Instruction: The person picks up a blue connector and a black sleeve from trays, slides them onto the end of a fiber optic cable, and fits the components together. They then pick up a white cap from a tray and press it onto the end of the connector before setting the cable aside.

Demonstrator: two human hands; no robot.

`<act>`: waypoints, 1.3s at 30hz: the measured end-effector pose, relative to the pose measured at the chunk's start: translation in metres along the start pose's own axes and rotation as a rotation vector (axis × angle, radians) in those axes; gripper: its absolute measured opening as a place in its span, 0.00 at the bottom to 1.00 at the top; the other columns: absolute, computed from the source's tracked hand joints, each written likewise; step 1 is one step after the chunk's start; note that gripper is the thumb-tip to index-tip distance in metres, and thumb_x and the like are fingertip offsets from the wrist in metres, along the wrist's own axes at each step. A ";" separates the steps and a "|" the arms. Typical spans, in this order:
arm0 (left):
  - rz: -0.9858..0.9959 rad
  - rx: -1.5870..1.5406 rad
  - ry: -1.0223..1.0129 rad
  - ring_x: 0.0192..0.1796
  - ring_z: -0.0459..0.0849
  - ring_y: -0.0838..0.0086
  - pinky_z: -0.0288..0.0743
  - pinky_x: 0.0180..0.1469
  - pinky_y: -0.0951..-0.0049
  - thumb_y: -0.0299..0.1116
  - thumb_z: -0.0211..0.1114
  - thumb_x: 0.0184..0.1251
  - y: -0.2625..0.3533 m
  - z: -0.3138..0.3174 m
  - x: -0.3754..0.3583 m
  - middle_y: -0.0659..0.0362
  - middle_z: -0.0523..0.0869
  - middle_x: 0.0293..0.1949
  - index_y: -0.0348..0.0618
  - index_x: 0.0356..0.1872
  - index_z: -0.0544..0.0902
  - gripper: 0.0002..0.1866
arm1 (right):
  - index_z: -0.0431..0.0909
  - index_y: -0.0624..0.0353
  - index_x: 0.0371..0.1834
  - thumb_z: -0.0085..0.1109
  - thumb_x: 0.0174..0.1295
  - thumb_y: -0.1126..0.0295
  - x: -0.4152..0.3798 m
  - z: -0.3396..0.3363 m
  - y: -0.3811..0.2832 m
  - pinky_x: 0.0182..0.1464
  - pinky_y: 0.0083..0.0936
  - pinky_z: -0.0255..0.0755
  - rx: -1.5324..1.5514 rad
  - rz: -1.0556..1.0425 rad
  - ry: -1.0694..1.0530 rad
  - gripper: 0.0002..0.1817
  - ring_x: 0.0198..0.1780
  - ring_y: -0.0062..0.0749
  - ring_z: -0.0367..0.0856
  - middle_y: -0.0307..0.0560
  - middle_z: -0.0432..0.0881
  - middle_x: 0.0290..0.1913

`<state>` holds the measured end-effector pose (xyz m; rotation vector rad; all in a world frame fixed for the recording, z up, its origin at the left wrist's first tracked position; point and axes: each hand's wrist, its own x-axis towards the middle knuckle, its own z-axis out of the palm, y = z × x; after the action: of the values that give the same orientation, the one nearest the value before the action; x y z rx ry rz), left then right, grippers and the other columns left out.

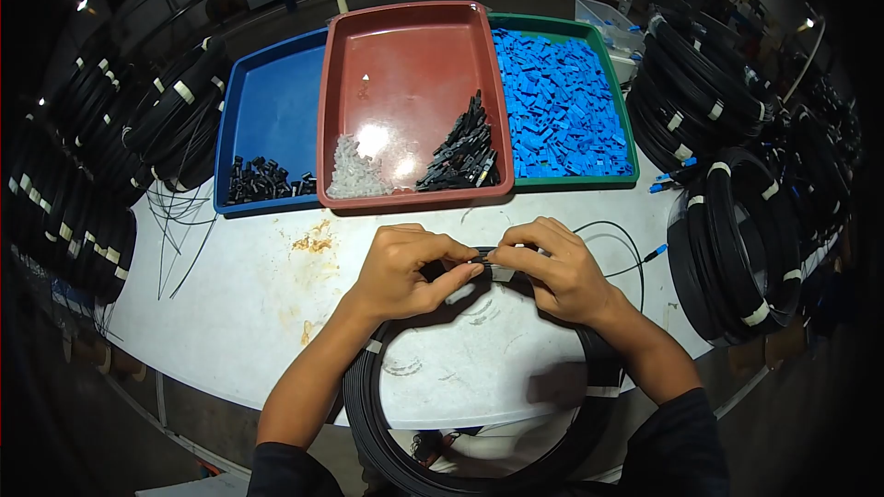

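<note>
Black cable coil, 1: placed at bottom centre, with its far side raised to the fingers over the white table. Left hand, 1: thumb and forefinger pinched on the coil's far side. Right hand, 1: fingers closed on the same stretch, just beside the left; any small part between them is apparently too dark to identify. Trays, 3, at upper centre: blue tray, with black pieces; red tray, with clear pieces and black connectors; green tray, filled with blue connectors. Blue-tipped cable end, 1: laid right of the right hand. Taped coils: stacked at right.
</note>
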<state>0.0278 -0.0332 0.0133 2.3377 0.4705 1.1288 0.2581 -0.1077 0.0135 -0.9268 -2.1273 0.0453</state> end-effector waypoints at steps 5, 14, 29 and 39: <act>-0.039 -0.019 -0.011 0.25 0.87 0.71 0.77 0.29 0.75 0.27 0.79 0.55 0.004 -0.002 0.001 0.55 0.91 0.27 0.37 0.34 0.92 0.07 | 0.86 0.58 0.46 0.61 0.42 0.87 0.000 -0.001 0.000 0.42 0.35 0.73 0.009 0.023 0.006 0.24 0.39 0.41 0.80 0.45 0.83 0.42; -0.377 -0.261 0.416 0.43 0.90 0.74 0.82 0.49 0.73 0.30 0.67 0.73 -0.038 -0.046 -0.001 0.52 0.92 0.38 0.32 0.44 0.89 0.09 | 0.86 0.59 0.44 0.60 0.42 0.87 0.000 -0.002 0.000 0.41 0.35 0.75 0.061 0.037 -0.006 0.23 0.38 0.42 0.81 0.46 0.83 0.40; -0.207 0.800 -0.105 0.48 0.85 0.61 0.76 0.52 0.60 0.20 0.69 0.57 -0.100 -0.120 0.056 0.58 0.93 0.43 0.43 0.42 0.91 0.12 | 0.86 0.62 0.42 0.57 0.43 0.90 0.002 -0.003 0.002 0.42 0.36 0.78 0.139 0.128 -0.013 0.22 0.38 0.44 0.82 0.49 0.84 0.39; -0.240 1.029 -0.107 0.77 0.63 0.54 0.53 0.73 0.43 0.26 0.72 0.44 -0.108 -0.100 0.040 0.54 0.74 0.73 0.48 0.28 0.93 0.08 | 0.88 0.61 0.40 0.59 0.46 0.88 0.003 -0.001 0.003 0.37 0.32 0.78 0.120 0.161 -0.014 0.19 0.34 0.40 0.82 0.47 0.86 0.36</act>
<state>-0.0383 0.1037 0.0298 3.0072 1.5237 0.6975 0.2595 -0.1036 0.0156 -1.0267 -2.0343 0.2586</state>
